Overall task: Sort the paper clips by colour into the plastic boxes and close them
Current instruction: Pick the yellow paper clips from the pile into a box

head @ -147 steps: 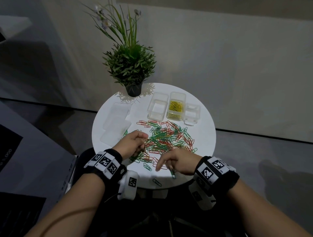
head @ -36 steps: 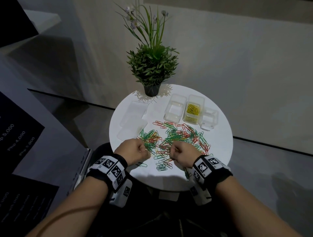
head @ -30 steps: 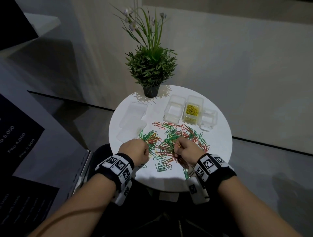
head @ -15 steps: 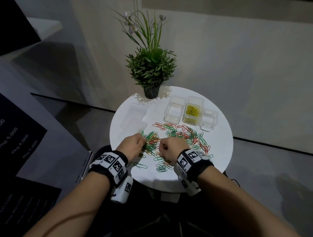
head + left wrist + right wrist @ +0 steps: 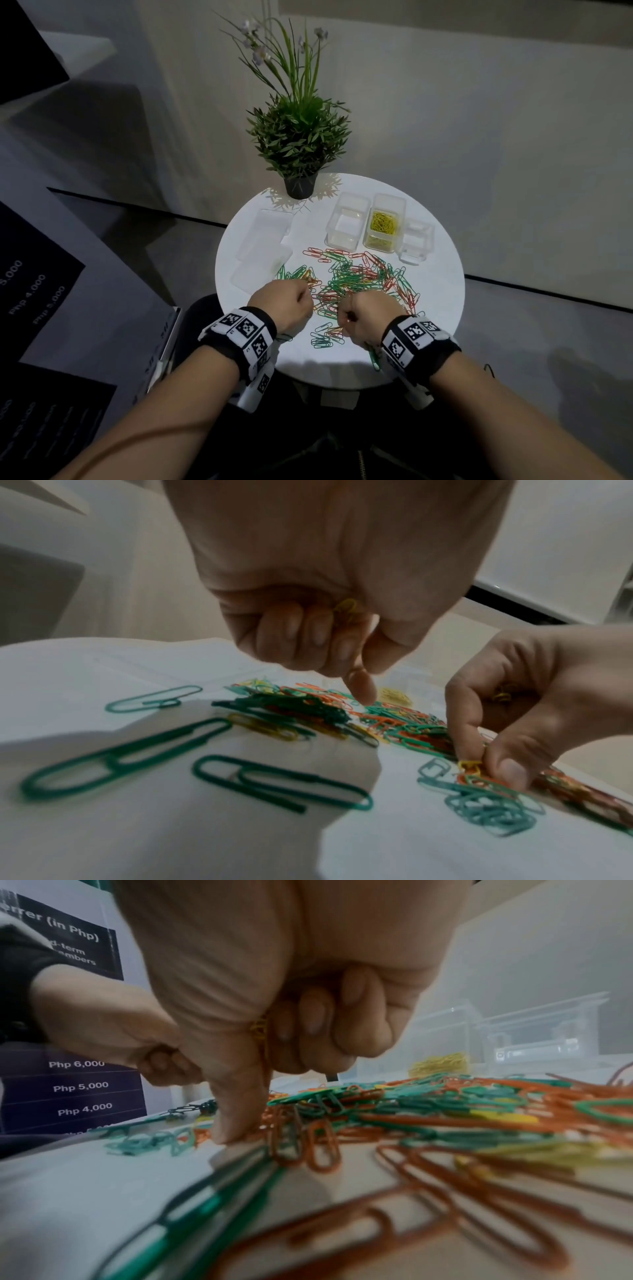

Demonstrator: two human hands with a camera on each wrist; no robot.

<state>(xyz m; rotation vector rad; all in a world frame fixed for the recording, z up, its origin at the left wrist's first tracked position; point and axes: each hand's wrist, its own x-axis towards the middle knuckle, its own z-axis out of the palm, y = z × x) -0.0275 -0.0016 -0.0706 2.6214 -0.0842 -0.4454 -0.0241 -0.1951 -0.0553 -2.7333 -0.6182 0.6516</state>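
Note:
Green, orange and a few yellow paper clips (image 5: pixel 356 281) lie in a loose pile on the round white table (image 5: pixel 442 308). Three open clear boxes stand behind the pile: an empty one (image 5: pixel 346 222), one holding yellow clips (image 5: pixel 383 224), and a small empty one (image 5: pixel 416 243). My left hand (image 5: pixel 301 301) hovers over the pile's left side, its fingers curled round yellow clips (image 5: pixel 346 607) and its index finger (image 5: pixel 359 688) pointing down. My right hand (image 5: pixel 344 317) pinches a yellow clip (image 5: pixel 469 765) at the pile's front, with more yellow clips (image 5: pixel 258 1028) in its palm.
Clear lids (image 5: pixel 267 240) lie stacked at the table's left. A potted plant (image 5: pixel 299 144) stands at the back edge. Loose green clips (image 5: pixel 322 339) lie near the front edge. A dark price board (image 5: pixel 30 291) stands to the left of the table.
Since half a second ago my right hand has drawn back from the left hand, a little right and toward the front edge. The left hand stays curled at the pile's left side.

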